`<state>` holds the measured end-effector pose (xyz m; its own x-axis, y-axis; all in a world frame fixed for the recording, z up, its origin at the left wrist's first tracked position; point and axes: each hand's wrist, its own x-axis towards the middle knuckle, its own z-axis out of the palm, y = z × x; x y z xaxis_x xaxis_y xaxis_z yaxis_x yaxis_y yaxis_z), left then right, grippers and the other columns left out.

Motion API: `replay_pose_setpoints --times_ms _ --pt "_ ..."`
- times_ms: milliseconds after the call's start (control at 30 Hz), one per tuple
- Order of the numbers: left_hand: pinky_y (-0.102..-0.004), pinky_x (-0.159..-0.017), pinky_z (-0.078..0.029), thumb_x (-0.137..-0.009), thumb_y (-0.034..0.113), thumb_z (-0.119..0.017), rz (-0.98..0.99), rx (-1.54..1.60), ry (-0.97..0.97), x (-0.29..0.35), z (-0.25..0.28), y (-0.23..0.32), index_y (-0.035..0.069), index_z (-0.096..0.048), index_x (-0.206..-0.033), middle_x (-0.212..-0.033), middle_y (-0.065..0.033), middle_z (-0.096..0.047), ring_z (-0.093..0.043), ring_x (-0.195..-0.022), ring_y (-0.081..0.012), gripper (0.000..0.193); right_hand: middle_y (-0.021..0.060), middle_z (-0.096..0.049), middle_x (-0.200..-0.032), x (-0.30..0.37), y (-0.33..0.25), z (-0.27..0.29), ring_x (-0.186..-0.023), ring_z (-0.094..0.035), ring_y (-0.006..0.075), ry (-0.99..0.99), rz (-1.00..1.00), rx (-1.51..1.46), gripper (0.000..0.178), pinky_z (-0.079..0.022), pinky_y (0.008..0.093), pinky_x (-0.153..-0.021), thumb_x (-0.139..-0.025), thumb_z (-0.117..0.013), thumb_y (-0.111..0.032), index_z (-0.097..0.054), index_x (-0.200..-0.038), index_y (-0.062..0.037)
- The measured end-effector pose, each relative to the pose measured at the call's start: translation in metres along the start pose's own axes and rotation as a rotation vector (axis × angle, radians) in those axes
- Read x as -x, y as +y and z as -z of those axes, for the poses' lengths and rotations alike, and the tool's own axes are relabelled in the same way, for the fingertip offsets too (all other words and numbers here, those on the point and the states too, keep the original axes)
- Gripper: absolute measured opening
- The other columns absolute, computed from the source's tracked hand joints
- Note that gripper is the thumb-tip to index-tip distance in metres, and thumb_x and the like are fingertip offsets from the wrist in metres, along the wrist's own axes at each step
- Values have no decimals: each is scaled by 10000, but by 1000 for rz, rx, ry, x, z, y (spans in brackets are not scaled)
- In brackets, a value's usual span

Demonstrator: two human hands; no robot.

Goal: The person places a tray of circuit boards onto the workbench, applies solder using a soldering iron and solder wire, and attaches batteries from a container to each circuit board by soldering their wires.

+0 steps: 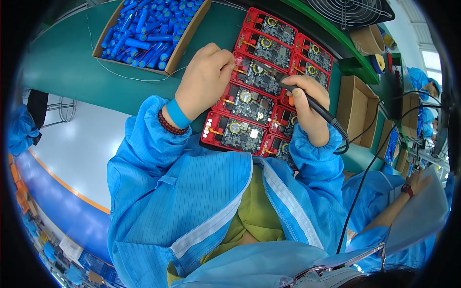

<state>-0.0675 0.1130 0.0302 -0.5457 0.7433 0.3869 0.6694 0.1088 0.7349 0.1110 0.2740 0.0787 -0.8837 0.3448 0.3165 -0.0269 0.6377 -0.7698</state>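
Observation:
My right hand point(309, 103) is closed round the black handle of a soldering iron point(319, 109). The iron's tip points left, over a circuit board point(263, 76) in one of the red cases point(210, 136). Thumb and fingers pinched, my left hand point(204, 79) grips a thin solder wire point(137, 78), which trails off to the left past the cardboard box. The wire's short end reaches toward the same board. Several such cases lie in two columns beneath my hands, each with a green-grey board and a round part ringed in yellow. My right hand hides part of the right column.
A cardboard box point(175, 50) of blue cylindrical batteries point(151, 36) stands at the far left of the green table point(62, 55). Right of the cases is an open cardboard box point(357, 110). The iron's black cable point(365, 177) hangs down there. A fan point(353, 12) sits behind; a co-worker's hand point(418, 182) shows at right.

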Motion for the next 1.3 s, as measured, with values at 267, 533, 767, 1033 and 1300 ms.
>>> replay_pose_setpoints --times_ms 267,533,767,1033,1300 --pt "-359 -647 -450 -819 29 -617 -37 -42 19 0 -1 -1 4 -608 -848 -807 -123 -536 -552 -733 -290 40 138 -642 -823 -2 1 0 -731 -620 251 -32 86 24 198 -481 339 -670 -868 -582 -163 -645 -949 6" --pt "-371 -658 -453 -821 35 -616 -49 -38 9 1 -1 -1 4 -614 -857 -807 -129 -537 -551 -744 -303 47 134 -632 -804 1 -1 -1 -718 -617 248 -30 42 -11 195 -475 339 -659 -874 -579 -166 -642 -939 7" --pt "-373 -660 -455 -820 33 -613 -75 -57 20 -4 -4 1 3 -615 -859 -810 -131 -539 -555 -750 -307 50 125 -636 -819 1 0 4 -691 -607 219 -6 54 -10 205 -470 319 -636 -882 -568 -173 -640 -954 5" --pt "-440 -667 -480 -835 88 -587 -23 -65 130 -35 -6 12 43 -609 -864 -826 -157 -549 -566 -758 -382 57 67 -623 -840 -16 -10 23 -653 -556 81 166 -1 -112 227 -443 215 -587 -920 -538 -176 -643 -1001 9" --pt "-399 -681 -472 -820 38 -602 -52 -82 135 -52 -27 -12 5 -604 -869 -851 -160 -545 -567 -770 -351 59 48 -599 -750 -35 18 13 -618 -520 84 153 -20 -118 184 -402 236 -559 -921 -564 -157 -649 -973 -3"
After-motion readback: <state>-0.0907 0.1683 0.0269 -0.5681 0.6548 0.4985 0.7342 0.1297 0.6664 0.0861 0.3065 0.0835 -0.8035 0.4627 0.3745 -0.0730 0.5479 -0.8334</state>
